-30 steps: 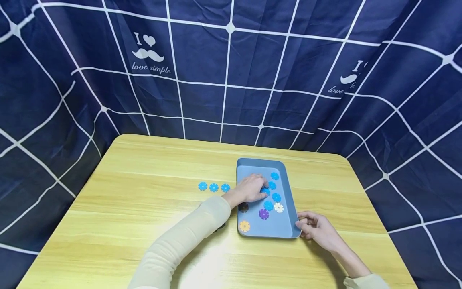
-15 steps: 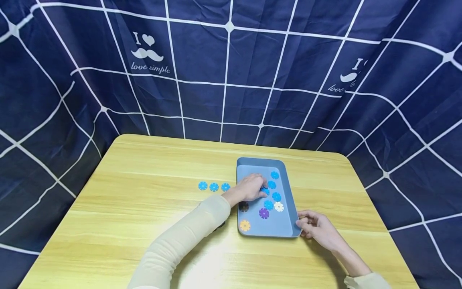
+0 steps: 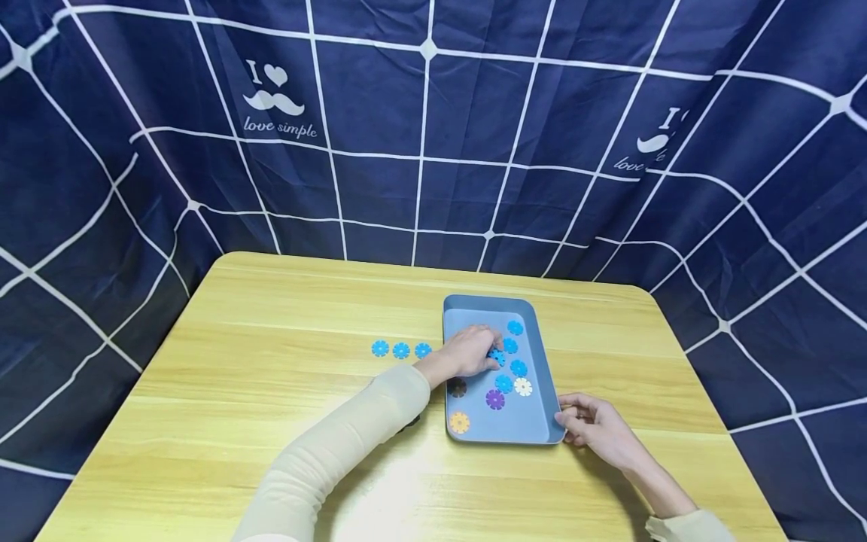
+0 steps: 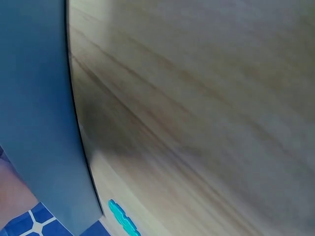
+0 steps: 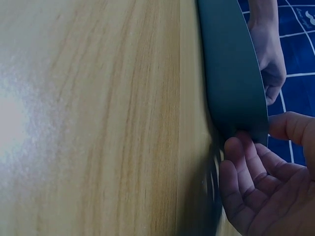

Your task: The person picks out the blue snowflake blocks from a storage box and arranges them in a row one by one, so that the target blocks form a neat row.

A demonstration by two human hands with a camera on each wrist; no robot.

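My left hand [image 3: 470,351] reaches over the left rim of a blue-grey tray [image 3: 474,433] and pinches a blue notched snowflake disc [image 3: 497,357] between thumb and fingers. Several other blue discs [image 3: 518,368] lie around it on the tray floor. A purple disc [image 3: 495,400], a cream disc [image 3: 523,387], an orange disc [image 3: 459,423] and a dark brown disc [image 3: 457,388] are there too. At the near right corner, my right hand [image 5: 275,177] grips the tray wall, thumb at the rim and fingers against the outside.
Left of the tray, three blue discs [image 3: 401,351] lie in a row on the wooden table [image 3: 271,316]; the rightmost is right beside my left wrist. A dark blue curtain [image 3: 379,188] with white lines hangs behind the table and along both sides.
Between the left fingertips, the blue disc has tilted up from lying flat. The left hand stays nearly in place, and the right hand keeps its hold on the tray corner.
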